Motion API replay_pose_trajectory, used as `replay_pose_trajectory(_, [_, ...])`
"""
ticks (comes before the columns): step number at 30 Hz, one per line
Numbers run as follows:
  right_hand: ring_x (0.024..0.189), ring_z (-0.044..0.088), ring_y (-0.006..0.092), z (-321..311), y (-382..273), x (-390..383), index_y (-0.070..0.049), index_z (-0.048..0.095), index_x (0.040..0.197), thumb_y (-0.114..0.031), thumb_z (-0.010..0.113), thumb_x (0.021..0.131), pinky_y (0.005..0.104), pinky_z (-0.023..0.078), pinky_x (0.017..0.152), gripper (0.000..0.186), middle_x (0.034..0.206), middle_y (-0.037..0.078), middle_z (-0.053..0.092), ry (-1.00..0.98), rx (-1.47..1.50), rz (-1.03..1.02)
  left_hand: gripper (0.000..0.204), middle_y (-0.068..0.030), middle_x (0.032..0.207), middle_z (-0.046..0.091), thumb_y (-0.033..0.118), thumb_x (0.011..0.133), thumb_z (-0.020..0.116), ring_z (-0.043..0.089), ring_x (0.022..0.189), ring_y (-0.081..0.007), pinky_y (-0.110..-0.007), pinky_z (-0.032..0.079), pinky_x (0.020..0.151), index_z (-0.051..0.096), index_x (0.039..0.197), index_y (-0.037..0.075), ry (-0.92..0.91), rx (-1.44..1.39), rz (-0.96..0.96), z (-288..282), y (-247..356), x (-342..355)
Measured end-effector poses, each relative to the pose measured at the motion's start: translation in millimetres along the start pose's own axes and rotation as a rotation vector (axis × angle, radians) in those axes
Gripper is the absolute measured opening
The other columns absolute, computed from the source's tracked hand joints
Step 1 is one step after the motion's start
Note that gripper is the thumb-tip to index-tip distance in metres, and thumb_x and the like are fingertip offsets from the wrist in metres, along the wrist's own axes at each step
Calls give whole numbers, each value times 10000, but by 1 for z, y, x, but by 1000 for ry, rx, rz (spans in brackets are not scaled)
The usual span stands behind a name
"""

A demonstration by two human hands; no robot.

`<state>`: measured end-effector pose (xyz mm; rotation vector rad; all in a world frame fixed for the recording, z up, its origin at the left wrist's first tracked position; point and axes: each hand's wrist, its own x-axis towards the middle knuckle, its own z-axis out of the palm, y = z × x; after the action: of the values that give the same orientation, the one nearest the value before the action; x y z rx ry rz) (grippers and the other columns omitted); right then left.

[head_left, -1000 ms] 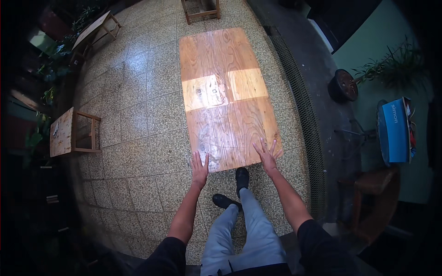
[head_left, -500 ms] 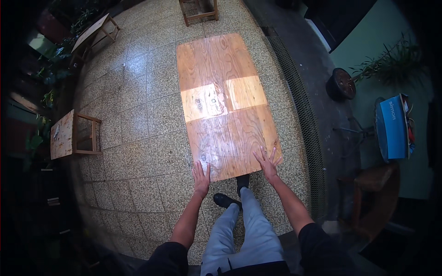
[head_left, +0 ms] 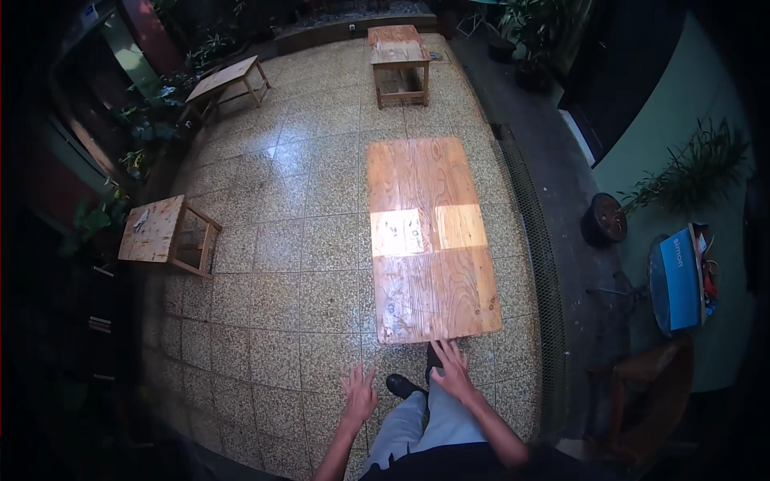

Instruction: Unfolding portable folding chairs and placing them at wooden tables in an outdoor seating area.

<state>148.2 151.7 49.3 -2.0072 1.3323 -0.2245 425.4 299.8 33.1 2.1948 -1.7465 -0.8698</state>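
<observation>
A rectangular wooden table [head_left: 417, 289] with rounded corners and a patch of sunlight across its top stands ahead of me. My left hand [head_left: 360, 389] is in the air over the tiled floor, below the table's near left corner, fingers apart and holding nothing. My right hand [head_left: 451, 369], also open with spread fingers, is just below the near edge, close to it; whether a fingertip touches it I cannot tell. My dark shoes and light trousers show beneath my hands.
Wooden tables stand at the far end [head_left: 399, 44], far left [head_left: 224, 78] and left [head_left: 156, 228]. Along the right run a metal grate [head_left: 529, 232], a plant pot [head_left: 603, 219], a blue box [head_left: 678, 280] on a round stand and a brown chair [head_left: 646, 385]. Plants [head_left: 144, 136] line the left.
Both hands have come off the tabletop and back toward my body, the right one moving leftward. The view has tilted up, so more of the courtyard's far end shows.
</observation>
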Motion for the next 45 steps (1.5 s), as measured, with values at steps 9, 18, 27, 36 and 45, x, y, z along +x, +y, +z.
replay_pose_trajectory(9, [1614,226,518,-122,-171,-48,-325,358,1718,-445,927,781,814,251,1183,1102,1803,123,235,1,-260,-338,619,-278,1727,324,83,952,614,182,1633,-538,-801,47,1255,546,1567,101,287,-105,11,-127,104,-89])
replay_pose_trajectory(18, [1618,207,519,-153,-249,-24,-296,381,1714,-440,931,774,793,226,1206,1099,1799,146,239,179,-182,-470,606,-255,1726,341,45,974,596,218,1636,-512,-799,75,1255,548,1576,100,560,-37,104,-229,151,-70])
replay_pose_trajectory(27, [1612,219,519,-123,-305,-14,-286,383,1713,-439,926,784,767,258,1201,1086,1801,152,235,91,-177,-609,609,-243,1733,343,54,972,603,226,1643,-482,-762,81,1279,559,1575,122,636,-115,-55,-239,120,-124])
replay_pose_trajectory(36, [1574,306,500,-53,-372,14,-199,398,1697,-383,903,824,703,313,1205,1025,1771,165,296,-182,-162,-880,586,-227,1712,384,76,984,614,276,1632,-444,-745,133,1281,559,1567,104,757,-114,-376,-251,64,-183])
replay_pose_trajectory(45, [1469,476,450,39,-437,69,-127,418,1674,-282,884,844,513,415,1190,965,1637,201,487,-590,-25,-1285,572,-170,1682,458,63,988,605,347,1611,-385,-705,167,1296,559,1557,83,959,-146,-777,-262,16,-238])
